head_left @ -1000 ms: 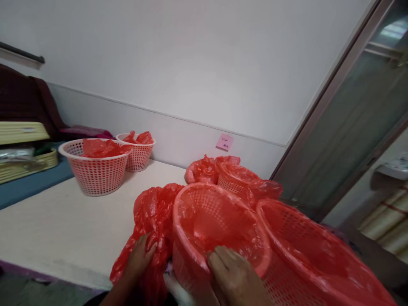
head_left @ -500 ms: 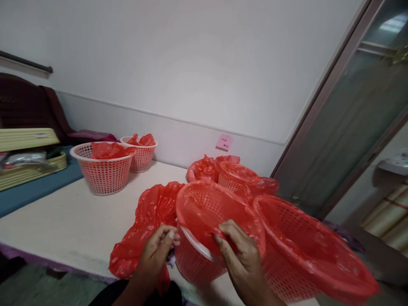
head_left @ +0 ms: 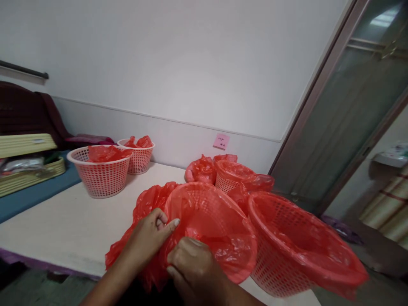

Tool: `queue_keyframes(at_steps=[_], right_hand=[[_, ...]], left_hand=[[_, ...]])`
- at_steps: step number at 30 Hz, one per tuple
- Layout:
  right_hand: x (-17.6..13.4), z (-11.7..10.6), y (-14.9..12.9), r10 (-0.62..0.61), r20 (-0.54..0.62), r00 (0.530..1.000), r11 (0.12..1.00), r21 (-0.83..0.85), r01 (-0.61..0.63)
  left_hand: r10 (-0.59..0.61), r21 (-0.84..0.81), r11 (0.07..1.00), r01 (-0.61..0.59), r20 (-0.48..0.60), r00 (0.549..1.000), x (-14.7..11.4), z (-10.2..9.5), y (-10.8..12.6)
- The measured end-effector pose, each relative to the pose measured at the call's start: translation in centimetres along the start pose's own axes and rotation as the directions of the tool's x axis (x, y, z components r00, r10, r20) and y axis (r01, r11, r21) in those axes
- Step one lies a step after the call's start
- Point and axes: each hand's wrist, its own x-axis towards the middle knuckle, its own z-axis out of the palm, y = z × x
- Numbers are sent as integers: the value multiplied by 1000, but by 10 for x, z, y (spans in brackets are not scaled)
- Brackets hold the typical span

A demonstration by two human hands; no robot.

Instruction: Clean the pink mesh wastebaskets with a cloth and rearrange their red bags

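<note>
Lining seems the step: the fisted right hand (head_left: 193, 263) grips the red plastic bag (head_left: 229, 242) over the perforated basket (head_left: 204, 191) ahead, left hand (head_left: 153, 233) half-curled, hold unclear; next likely calls for tugging down.

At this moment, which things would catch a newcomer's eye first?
The basket lined with a red bag, at lower centre, probably comes first, with the left hand and right hand at its near-left side. Another lined basket stands to its right. Farther left on the table, two pink baskets hold red plastic.

White wall (head_left: 191, 63) beside a probably glass door (head_left: 331, 136)
</note>
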Motion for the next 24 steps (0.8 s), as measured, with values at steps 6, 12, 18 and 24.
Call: queue_keyframes(at_steps=[6,12,18,24], right_hand=[[-2,8,-4,10,26,1000,998,-55,-8],[-3,12,-8,41,13,999,990,-137,-39],[-12,4,-12,131,39,991,954,-275,-116],[-27,5,-6,-1,-174,985,911,-406,-70]], left_hand=[[-85,-106,988,109,211,974,3,-19,20],[-50,-344,935,91,128,991,12,-20,31],[-25,-578,808,-119,-234,972,25,-11,31],[148,-542,792,-279,-274,950,15,0,56]])
